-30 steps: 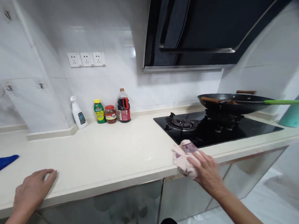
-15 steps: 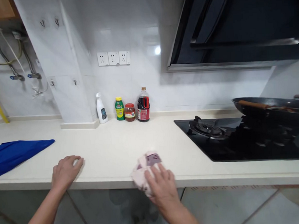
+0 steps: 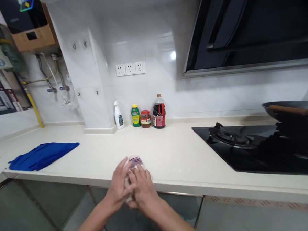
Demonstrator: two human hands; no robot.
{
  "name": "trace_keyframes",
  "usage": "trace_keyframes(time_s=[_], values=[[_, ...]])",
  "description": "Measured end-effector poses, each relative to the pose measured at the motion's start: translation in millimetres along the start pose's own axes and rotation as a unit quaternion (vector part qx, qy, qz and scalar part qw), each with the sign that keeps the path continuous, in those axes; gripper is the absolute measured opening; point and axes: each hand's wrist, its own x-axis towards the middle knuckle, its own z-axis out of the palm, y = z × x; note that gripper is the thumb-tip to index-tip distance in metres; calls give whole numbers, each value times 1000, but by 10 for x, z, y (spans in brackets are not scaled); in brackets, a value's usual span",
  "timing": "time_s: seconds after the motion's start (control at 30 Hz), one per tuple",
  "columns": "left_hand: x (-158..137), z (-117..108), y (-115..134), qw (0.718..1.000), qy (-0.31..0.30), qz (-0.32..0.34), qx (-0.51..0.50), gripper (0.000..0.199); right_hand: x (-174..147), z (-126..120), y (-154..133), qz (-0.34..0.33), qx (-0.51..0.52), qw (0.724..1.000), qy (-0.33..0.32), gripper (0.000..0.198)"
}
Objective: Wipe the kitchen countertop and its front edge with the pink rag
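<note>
A pale pink cloth (image 3: 135, 160) with a purple patch is bunched up at the front edge of the countertop (image 3: 171, 152). My right hand (image 3: 143, 186) grips it from above with bent fingers. From the other side my left hand (image 3: 118, 186) closes on the same cloth, its thumb close to the right hand's fingers. Most of the cloth is hidden behind both hands.
A blue cloth (image 3: 44, 155) lies on the counter to the left. Along the wall stand a white spray bottle (image 3: 119, 116), a green bottle (image 3: 135, 116), a red-lidded jar (image 3: 145, 120) and a dark sauce bottle (image 3: 159, 113). On the right, a wok (image 3: 293, 110) sits over the black gas stove (image 3: 238, 156).
My left hand has come off the countertop and moved right onto the pink cloth. The right hand has drawn the cloth left. My view has turned to the left.
</note>
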Motion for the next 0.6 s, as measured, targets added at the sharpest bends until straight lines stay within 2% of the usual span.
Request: trace_keyframes(time_s=[0.07, 0.13, 0.17, 0.2, 0.23, 0.3, 0.37, 0.4, 0.47, 0.53, 0.6], values=[[-28, 147, 99, 998, -46, 40, 20, 86, -105, -207, 157, -50, 77, 996, 3, 109], [-46, 215, 125, 994, -78, 52, 63, 89, -272, -517, 443, -92, 142, 986, 2, 85], [-52, 226, 124, 991, -86, 53, 86, 89, -375, -704, 641, -75, 151, 985, 25, 61], [-55, 229, 124, 989, -91, 52, 105, 89, -489, -902, 873, -47, 133, 988, 60, 45], [-52, 229, 132, 987, -94, 47, 118, 90, -609, -1100, 1133, -20, 92, 990, 105, 38], [-17, 244, 191, 986, -100, 29, 133, 96, -855, -1449, 1687, 41, -12, 985, 166, 40], [55, 304, 326, 983, -104, 6, 148, 103, -1079, -1664, 2189, 122, -103, 972, 172, 50], [99, 356, 423, 982, -105, -4, 160, 104, -1172, -1708, 2388, 163, -128, 966, 156, 54], [185, 508, 671, 978, -107, -11, 180, 103, -1298, -1682, 2653, 200, -154, 961, 111, 57], [252, 717, 971, 977, -107, 9, 185, 100, -1346, -1569, 2757, 195, -174, 962, 77, 57], [301, 964, 1292, 978, -96, 53, 178, 90, -1354, -1458, 2772, 174, -203, 960, 84, 56]])
